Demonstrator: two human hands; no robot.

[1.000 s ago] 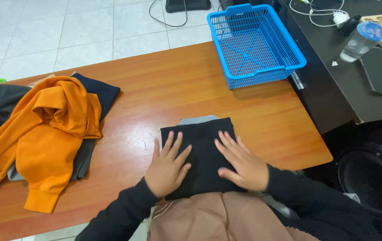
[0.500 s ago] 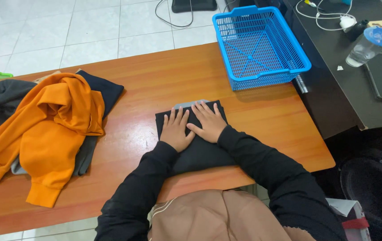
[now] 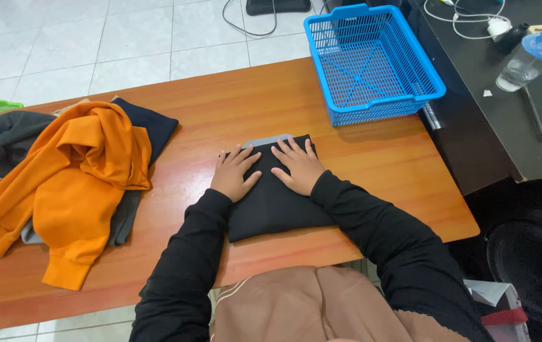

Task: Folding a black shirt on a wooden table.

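Fingers of the left hand (image 3: 235,175) and right hand (image 3: 297,166) lie spread and flat, grasping nothing, pressing the folded black fabric garment (image 3: 275,201) at the frame's centre on the orange-brown wooden table (image 3: 372,164). Uneven pressure could likely shift the fold, exposing more of its grey edge.

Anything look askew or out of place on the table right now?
Nothing serious. The folded black garment lies flat under the left hand and right hand, a grey edge peeking out at its far side. The orange hoodie sits crumpled on darker clothes. The blue basket overhangs the wooden table.
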